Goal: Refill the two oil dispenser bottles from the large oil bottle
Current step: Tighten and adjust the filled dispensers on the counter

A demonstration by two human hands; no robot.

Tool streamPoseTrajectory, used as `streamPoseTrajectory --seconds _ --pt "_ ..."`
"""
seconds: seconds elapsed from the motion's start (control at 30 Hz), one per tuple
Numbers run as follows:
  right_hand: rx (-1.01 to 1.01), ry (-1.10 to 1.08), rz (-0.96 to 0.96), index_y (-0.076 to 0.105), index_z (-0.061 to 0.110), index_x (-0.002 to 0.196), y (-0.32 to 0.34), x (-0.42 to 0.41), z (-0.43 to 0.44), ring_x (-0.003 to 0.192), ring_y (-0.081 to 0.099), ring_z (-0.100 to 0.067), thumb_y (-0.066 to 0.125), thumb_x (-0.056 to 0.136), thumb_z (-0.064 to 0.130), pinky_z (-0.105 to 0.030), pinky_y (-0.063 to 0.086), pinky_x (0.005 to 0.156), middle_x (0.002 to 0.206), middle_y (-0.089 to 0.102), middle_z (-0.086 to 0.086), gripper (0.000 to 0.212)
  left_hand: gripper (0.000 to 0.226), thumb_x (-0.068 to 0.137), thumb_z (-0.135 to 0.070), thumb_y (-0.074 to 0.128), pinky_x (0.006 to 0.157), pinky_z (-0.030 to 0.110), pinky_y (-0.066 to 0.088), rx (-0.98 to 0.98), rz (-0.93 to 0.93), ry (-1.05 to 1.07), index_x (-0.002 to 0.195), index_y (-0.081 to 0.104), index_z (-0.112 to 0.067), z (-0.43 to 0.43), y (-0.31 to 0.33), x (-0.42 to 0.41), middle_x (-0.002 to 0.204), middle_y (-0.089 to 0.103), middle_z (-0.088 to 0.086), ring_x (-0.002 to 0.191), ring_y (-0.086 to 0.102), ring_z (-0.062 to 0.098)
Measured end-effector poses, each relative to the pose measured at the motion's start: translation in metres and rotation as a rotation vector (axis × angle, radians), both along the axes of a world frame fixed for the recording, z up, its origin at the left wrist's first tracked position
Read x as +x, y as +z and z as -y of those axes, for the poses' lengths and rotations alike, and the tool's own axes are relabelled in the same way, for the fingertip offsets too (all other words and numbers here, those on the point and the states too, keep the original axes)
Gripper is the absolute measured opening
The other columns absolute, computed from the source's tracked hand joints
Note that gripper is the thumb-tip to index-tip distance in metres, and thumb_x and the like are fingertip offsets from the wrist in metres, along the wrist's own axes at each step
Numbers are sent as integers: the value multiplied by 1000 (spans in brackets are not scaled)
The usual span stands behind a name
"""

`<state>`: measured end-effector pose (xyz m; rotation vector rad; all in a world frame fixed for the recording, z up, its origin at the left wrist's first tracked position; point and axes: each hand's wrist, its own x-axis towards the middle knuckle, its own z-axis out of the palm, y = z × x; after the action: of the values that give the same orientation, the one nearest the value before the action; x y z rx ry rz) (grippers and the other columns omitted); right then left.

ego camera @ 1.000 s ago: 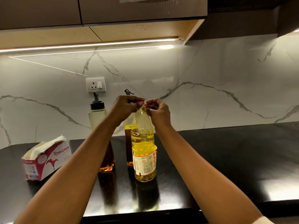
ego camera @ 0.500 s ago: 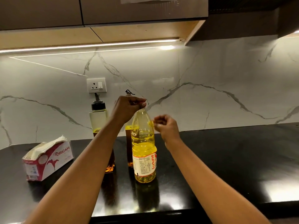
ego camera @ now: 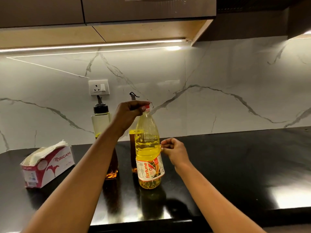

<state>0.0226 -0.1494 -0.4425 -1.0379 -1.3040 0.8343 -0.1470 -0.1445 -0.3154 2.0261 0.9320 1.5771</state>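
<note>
Standing straight up on the black counter, the large oil bottle has lots of yellow oil in it, and its long side runs up and down. Its cap is at the very top and looks like it is on. The left hand comes in from the left, and its fingers are curled tight round that cap, so it is the hand on the part that has to open. The right hand is lower down, just beside the right side of the bottle's middle, with its fingers curled into a small fist. It may be pinching some tiny thing, but that is too small to tell, and I cannot tell if it touches the bottle. I think the job is only at its start: the cap has to twist off before any oil can be poured. For that, the right hand would do well to hold the bottle's body so it does not spin or tip. The two dispenser bottles are just behind, toward the wall. The left dispenser bottle has a black top and dark oil inside; the second dispenser bottle is mostly hidden behind the big one. Both tops look on. A tissue box lies well off to the left, and a wall socket is above.
</note>
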Motion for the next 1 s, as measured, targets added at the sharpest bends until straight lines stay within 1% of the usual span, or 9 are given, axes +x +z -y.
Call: streamPoseTrajectory --seconds 0.13,0.27,0.37,0.47,0.57,0.63,0.73,0.87,1.0 --pt "172 61 -120 59 16 88 62 -3 -3 89 63 -15 65 83 -1 -23 55 76 91 64 -2 20 24 88 -9 64 86 18 52 17 69 -19 106 68 -24 -2 -7 3 97 71 -10 89 67 -3" --pt "306 78 -4 63 12 92 109 -13 -7 85 65 -15 71 80 3 -26 56 79 89 67 -5 17 26 83 -12 71 69 4 47 109 -15 52 107 68 -20 -2 -4 7 93 68 -11 81 64 -13" --pt "231 110 -3 62 9 96 98 -10 -11 86 64 -15 68 82 2 -25 56 77 89 65 -3 17 22 82 -11 71 70 9 51 81 9 51 101 70 -22 -4 -3 3 89 70 -11 78 67 -7" --pt "11 154 -11 58 12 94 53 2 -11 95 63 -21 59 87 -1 -28 55 79 98 63 -9 14 22 82 -10 70 79 17 55 30 38 10 96 71 -27 -5 -2 0 87 72 -12 82 69 1" --pt "-162 185 -73 57 10 92 16 5 -7 87 62 -18 56 88 -4 -26 54 73 93 63 -9 15 24 85 -4 65 84 21 55 14 56 -34 97 70 -24 -4 -2 1 91 72 -12 86 68 0" --pt "-150 172 -126 57 8 93 18 5 -7 87 61 -18 55 88 -6 -28 53 74 91 62 -8 15 26 88 0 60 85 22 55 -12 89 -99 96 70 -24 -4 -4 2 92 72 -14 92 68 2" --pt "3 153 -177 58 8 99 59 4 -9 96 61 -23 57 88 -4 -28 55 78 97 62 -8 16 29 92 1 54 88 24 54 -40 138 -164 98 70 -23 -7 -10 3 95 73 -14 100 66 9" --pt "204 116 -37 60 11 95 106 -5 -12 93 64 -19 68 83 3 -32 55 84 93 65 -6 16 28 94 -3 52 85 23 54 -4 105 -149 103 68 -25 -13 -15 5 103 71 -12 102 66 7" --pt "109 102 38 59 13 99 72 1 -13 97 62 -19 64 86 6 -31 55 85 96 63 -2 16 25 96 -3 49 80 20 54 -8 163 -163 115 61 -14 -12 -21 5 108 68 -7 95 65 2"
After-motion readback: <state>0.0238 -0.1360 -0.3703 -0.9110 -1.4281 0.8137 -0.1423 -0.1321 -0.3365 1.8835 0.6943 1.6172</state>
